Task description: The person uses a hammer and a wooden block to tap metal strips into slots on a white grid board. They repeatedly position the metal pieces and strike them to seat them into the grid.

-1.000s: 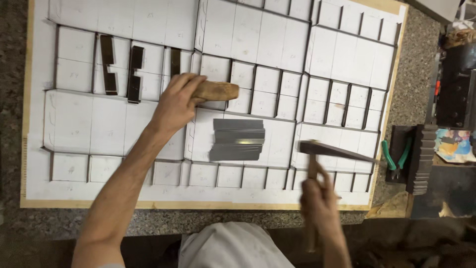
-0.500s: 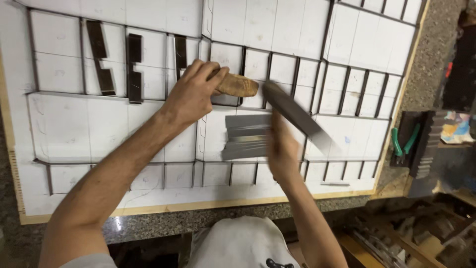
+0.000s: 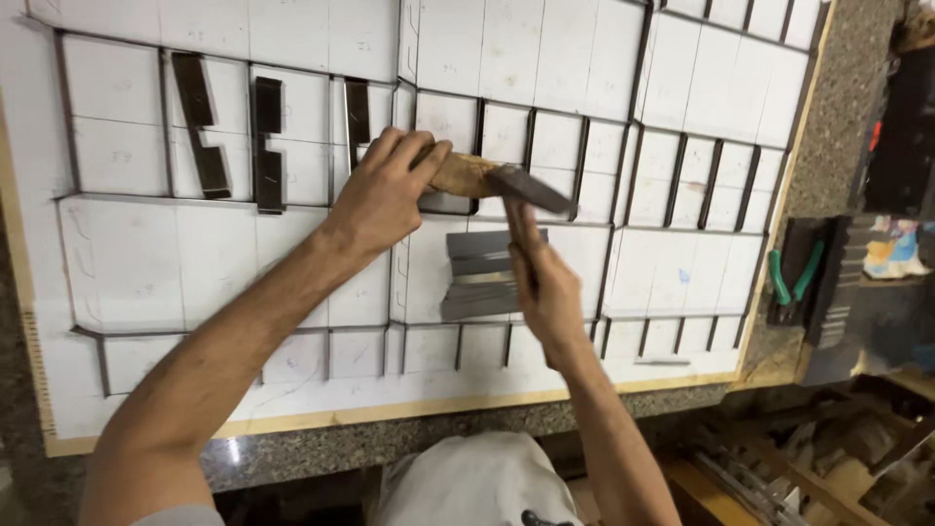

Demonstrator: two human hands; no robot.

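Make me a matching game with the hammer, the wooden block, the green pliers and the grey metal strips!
Things:
1. hammer
2. wooden block
3. green pliers
4. grey metal strips

Places:
A. lying loose on the white board, just below the hands
B. in the left hand
C. in the right hand
D. off the board, at the right

Pairs: 1-C, 2-B, 3-D, 4-A

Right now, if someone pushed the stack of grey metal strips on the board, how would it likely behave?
The stack of grey metal strips lies flat and loose, so it would probably slide and fan apart. The strips look thin and glossy, likely slippery, somewhat springy, with sharp edges.
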